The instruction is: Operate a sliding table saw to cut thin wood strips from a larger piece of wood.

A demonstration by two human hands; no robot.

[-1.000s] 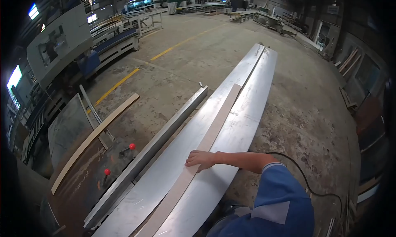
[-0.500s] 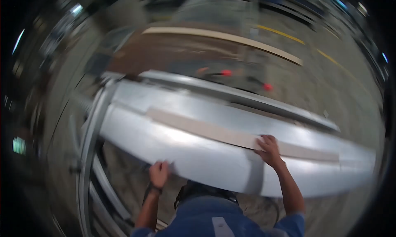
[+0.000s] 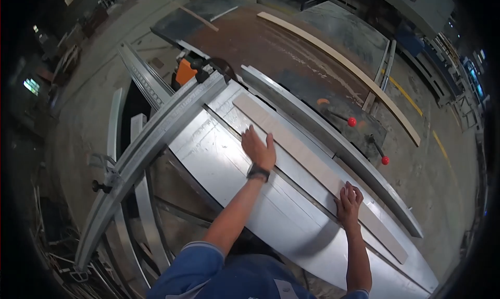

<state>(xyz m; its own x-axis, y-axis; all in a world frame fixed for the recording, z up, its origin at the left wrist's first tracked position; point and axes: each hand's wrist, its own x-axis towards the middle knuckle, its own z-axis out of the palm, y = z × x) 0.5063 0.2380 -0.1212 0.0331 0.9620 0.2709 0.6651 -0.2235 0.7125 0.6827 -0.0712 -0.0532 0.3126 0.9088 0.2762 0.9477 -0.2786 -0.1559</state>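
A long pale wooden board (image 3: 302, 145) lies flat and slantwise on a shiny metal table (image 3: 208, 163). My left hand (image 3: 259, 148), with a dark band at its wrist, is open on the metal beside the board's near edge; its thumb points toward the wood, and contact is unclear. Farther right, my right hand (image 3: 349, 202) lies across the board, fingers bent over its top to the far edge and thumb by the near one. A dark slot (image 3: 221, 117) runs along the metal near the board.
A metal fence rail (image 3: 333, 142) lies beyond the board. Past it are red-knobbed levers (image 3: 351, 122) and a brown table (image 3: 245, 36) bearing another long wooden strip (image 3: 338, 54). At left, a curved-looking metal beam (image 3: 146, 137) crosses near an orange part (image 3: 185, 71).
My left hand has come up from the table's near edge onto the metal beside the board. My right hand stays on the board. The view has turned, so the board slants more steeply.
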